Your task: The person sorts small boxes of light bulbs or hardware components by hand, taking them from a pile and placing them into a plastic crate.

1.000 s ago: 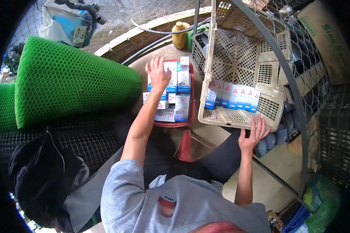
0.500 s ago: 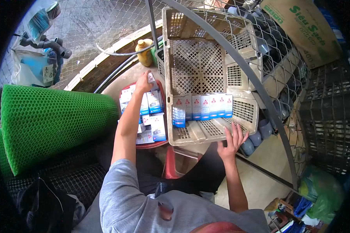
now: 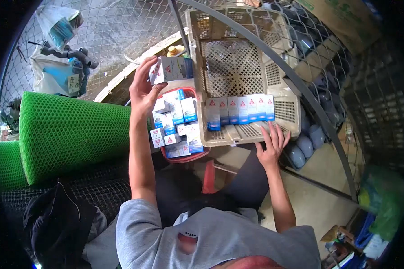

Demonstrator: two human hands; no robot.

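Observation:
My left hand [image 3: 144, 89] holds a small white and blue box [image 3: 171, 69] lifted above a red tray [image 3: 184, 156] that carries several more of the same boxes [image 3: 177, 121]. My right hand [image 3: 272, 144] grips the near rim of a beige perforated plastic crate [image 3: 238, 58], tilted up toward me. A row of matching boxes [image 3: 240, 110] stands side by side along the crate's lower inside edge.
A roll of green plastic mesh [image 3: 72, 130] lies to the left, with black mesh [image 3: 98, 190] below it. Wire fencing and a curved metal bar [image 3: 300, 89] stand behind the crate. Grey pipe fittings [image 3: 303, 143] sit to the right. A yellow bottle [image 3: 175, 50] stands behind the tray.
My left hand has picked a box out of the red tray and raised it. My right hand stays on the crate's rim.

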